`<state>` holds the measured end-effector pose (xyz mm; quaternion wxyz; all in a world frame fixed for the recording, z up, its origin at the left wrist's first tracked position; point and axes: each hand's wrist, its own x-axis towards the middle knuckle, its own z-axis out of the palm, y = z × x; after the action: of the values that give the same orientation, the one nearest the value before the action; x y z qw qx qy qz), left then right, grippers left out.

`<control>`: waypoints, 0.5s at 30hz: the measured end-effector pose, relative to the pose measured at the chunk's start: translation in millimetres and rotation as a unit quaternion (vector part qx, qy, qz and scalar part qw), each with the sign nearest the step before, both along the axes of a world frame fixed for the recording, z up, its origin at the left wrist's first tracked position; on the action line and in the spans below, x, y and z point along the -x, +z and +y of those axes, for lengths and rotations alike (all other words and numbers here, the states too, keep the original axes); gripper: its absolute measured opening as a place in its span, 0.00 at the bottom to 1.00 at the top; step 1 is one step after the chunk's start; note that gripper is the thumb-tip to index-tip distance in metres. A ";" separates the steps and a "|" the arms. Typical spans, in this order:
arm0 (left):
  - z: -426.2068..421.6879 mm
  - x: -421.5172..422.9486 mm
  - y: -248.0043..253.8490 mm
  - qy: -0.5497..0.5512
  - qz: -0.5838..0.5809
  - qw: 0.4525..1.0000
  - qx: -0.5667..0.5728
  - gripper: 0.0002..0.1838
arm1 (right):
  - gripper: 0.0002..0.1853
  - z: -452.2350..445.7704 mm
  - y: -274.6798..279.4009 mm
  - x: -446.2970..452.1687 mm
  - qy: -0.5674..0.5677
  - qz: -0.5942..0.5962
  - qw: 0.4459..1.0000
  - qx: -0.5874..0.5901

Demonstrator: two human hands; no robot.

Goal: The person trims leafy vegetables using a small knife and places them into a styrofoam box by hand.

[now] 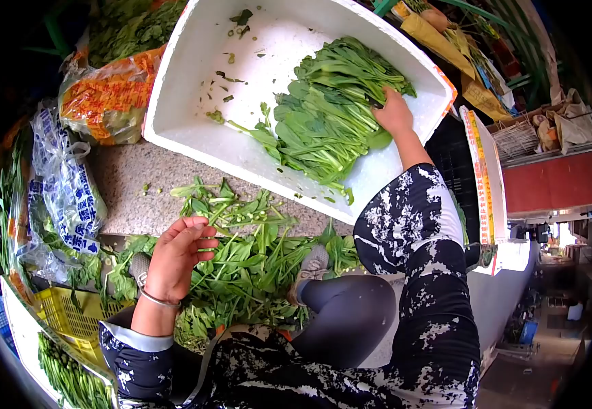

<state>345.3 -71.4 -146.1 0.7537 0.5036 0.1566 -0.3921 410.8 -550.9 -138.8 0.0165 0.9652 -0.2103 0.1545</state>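
Observation:
A pile of leafy greens [337, 109] with long stems lies in the right half of a white foam box [214, 146]. My right hand [394, 112] reaches in at the pile's right side, its fingers curled on the stems and partly hidden. Something small and dark shows by its thumb; I cannot make out what it is. Outside the box, my left hand [179, 255] hovers above a heap of loose greens [248, 266] on the ground, fingers loosely bent and apart, with nothing visible in them. A bracelet circles the left wrist.
Plastic bags of vegetables, one orange-printed [112, 95] and one blue-printed [68, 184], stand at left. Below them sit a yellow crate [71, 320] and a box of green stems [71, 375]. My bent knee [350, 317] is beside the heap. Another foam box [490, 184] stands right.

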 end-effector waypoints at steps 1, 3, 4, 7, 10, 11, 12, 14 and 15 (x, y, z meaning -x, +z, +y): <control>1.0 1.2 0.2 0.002 -0.001 1.000 0.001 0.08 | 0.28 2.0 1.0 1.0 -0.020 0.042 0.999 -0.006; 2.9 3.1 0.4 0.003 -0.003 1.000 0.000 0.08 | 0.28 1.9 0.6 1.8 -0.039 0.085 0.996 -0.011; 3.3 3.6 0.8 0.003 -0.005 1.000 -0.001 0.08 | 0.28 -0.5 -1.0 1.1 -0.025 0.094 0.995 -0.003; 2.8 4.3 1.5 0.003 -0.007 1.000 -0.005 0.08 | 0.27 1.0 0.7 1.3 -0.008 0.105 0.994 -0.005; 2.5 4.2 2.8 -0.001 -0.011 1.000 0.000 0.08 | 0.25 11.6 11.4 1.4 -0.024 0.120 0.992 -0.030; 2.6 3.9 3.4 -0.005 -0.012 1.000 0.003 0.08 | 0.24 16.1 16.1 0.9 -0.045 0.132 0.989 -0.043; 2.5 3.5 2.4 -0.010 -0.014 1.000 0.007 0.08 | 0.24 13.5 15.5 -0.4 -0.043 0.132 0.989 -0.042; 1.5 3.2 3.1 -0.012 -0.018 1.000 0.007 0.08 | 0.22 5.8 19.5 -1.9 0.004 0.077 0.997 -0.032; 1.0 3.2 3.6 -0.017 -0.021 1.000 0.006 0.08 | 0.22 2.1 25.5 -2.2 0.005 0.077 0.997 -0.031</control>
<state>342.0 -70.4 -142.5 0.7533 0.5097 0.1300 -0.3948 413.1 -548.8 -113.2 0.0021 0.9754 -0.2080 0.0729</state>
